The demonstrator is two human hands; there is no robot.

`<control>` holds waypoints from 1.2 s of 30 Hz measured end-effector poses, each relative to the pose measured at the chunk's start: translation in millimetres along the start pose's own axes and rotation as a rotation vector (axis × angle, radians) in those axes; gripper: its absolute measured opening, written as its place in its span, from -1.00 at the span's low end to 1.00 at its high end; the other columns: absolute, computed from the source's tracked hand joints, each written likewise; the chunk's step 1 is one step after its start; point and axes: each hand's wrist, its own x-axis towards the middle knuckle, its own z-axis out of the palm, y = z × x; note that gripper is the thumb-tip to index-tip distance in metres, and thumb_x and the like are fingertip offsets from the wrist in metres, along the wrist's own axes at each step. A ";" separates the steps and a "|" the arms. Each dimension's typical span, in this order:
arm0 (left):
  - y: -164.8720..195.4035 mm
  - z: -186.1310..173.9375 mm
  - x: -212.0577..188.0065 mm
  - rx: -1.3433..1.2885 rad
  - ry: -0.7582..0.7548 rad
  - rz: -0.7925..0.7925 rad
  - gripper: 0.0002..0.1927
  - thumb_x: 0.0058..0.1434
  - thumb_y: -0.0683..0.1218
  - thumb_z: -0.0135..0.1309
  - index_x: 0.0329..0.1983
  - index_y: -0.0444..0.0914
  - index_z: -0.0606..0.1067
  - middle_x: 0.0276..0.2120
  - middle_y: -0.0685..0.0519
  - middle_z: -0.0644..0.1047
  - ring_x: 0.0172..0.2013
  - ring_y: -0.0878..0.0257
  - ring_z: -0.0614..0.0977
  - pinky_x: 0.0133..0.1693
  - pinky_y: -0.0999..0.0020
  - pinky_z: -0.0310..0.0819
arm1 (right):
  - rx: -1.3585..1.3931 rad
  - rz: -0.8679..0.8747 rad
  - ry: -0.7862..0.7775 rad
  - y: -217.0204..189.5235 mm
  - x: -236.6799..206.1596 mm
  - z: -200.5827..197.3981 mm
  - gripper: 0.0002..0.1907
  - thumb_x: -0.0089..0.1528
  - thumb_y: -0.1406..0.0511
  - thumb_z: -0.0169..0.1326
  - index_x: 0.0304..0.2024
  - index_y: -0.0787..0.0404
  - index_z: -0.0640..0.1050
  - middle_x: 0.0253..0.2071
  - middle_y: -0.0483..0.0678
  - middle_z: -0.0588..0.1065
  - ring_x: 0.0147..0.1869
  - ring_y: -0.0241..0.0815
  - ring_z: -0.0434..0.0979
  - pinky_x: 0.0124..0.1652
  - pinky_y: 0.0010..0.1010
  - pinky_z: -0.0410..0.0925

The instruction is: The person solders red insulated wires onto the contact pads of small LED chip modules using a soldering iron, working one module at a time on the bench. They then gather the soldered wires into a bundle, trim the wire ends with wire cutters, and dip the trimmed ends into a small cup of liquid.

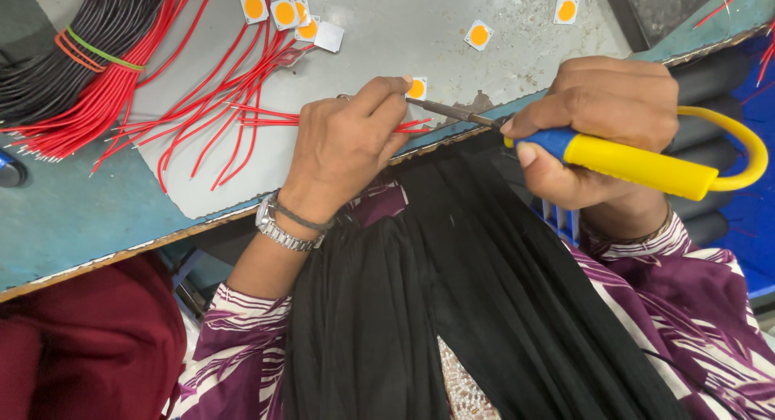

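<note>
My right hand (601,125) grips a soldering iron (638,163) with a blue and yellow handle; its thin metal tip reaches left to a small square chip with an orange centre (417,88) at the table's front edge. My left hand (347,145), with a metal watch and a band on the wrist, presses fingers down beside that chip, on the ends of loose red wires (242,117). Whether the fingers pinch one wire is hidden.
A tied bundle of black and red wires (77,60) lies at the far left. Several more square chips (282,12) sit on the grey sheet (387,32) at the back. Another person's dark red clothing (89,347) is at the lower left.
</note>
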 end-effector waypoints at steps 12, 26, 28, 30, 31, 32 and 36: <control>3.4 -8.4 10.7 -0.019 -0.027 -0.010 -0.68 0.08 -0.14 0.37 -0.21 -0.27 0.46 0.06 0.11 0.56 -0.37 0.11 0.63 -0.37 0.19 0.46 | -0.049 -0.047 -0.076 -9.4 24.6 -12.3 -0.84 0.14 0.30 0.19 -0.44 0.30 0.59 -0.59 -0.03 0.45 -0.53 -0.04 0.45 -0.52 -0.29 0.25; 3.9 -9.7 10.3 -0.019 -0.037 -0.005 -0.65 0.06 -0.15 0.38 -0.16 -0.29 0.48 0.04 0.10 0.56 -0.39 0.10 0.62 -0.39 0.20 0.45 | 0.001 -0.012 -0.017 -0.3 9.5 -18.8 -0.81 0.21 0.32 0.16 -0.37 0.38 0.58 -0.50 0.00 0.51 -0.51 -0.11 0.50 -0.50 -0.43 0.29; 3.4 -9.4 10.5 -0.019 -0.036 -0.002 -0.64 0.05 -0.15 0.38 -0.17 -0.29 0.48 0.04 0.10 0.56 -0.40 0.10 0.62 -0.39 0.20 0.45 | -0.004 -0.007 -0.018 -0.7 9.7 -19.1 -0.80 0.21 0.32 0.17 -0.38 0.39 0.58 -0.51 0.00 0.51 -0.53 -0.11 0.49 -0.50 -0.43 0.29; 2.9 -9.3 10.4 -0.023 -0.031 0.000 -0.65 0.05 -0.14 0.38 -0.18 -0.28 0.47 0.05 0.10 0.56 -0.39 0.10 0.62 -0.39 0.20 0.45 | -0.002 -0.010 -0.017 -0.8 9.7 -19.1 -0.80 0.23 0.31 0.17 -0.36 0.38 0.59 -0.49 0.00 0.51 -0.54 -0.12 0.50 -0.48 -0.44 0.30; 2.7 -9.2 10.3 -0.025 -0.029 0.002 -0.65 0.05 -0.14 0.38 -0.18 -0.28 0.46 0.05 0.10 0.56 -0.38 0.10 0.62 -0.38 0.20 0.45 | 0.001 -0.014 -0.014 -0.3 9.7 -18.9 -0.80 0.24 0.31 0.17 -0.35 0.38 0.59 -0.48 0.00 0.51 -0.53 -0.12 0.50 -0.47 -0.44 0.30; 2.4 -9.1 10.5 -0.021 -0.027 0.003 -0.65 0.06 -0.14 0.38 -0.18 -0.28 0.46 0.04 0.11 0.56 -0.38 0.10 0.62 -0.38 0.20 0.45 | 0.004 -0.014 -0.012 -0.6 8.8 -18.6 -0.79 0.25 0.30 0.17 -0.34 0.38 0.59 -0.47 -0.01 0.52 -0.53 -0.13 0.50 -0.47 -0.45 0.31; 3.9 -8.8 7.6 0.004 -0.023 0.003 -0.66 0.07 -0.13 0.37 -0.18 -0.26 0.47 0.02 0.13 0.56 -0.40 0.09 0.61 -0.39 0.20 0.45 | 0.015 0.000 0.002 -1.1 2.1 -17.4 -0.78 0.30 0.29 0.17 -0.31 0.38 0.59 -0.44 0.00 0.54 -0.50 -0.14 0.51 -0.45 -0.46 0.32</control>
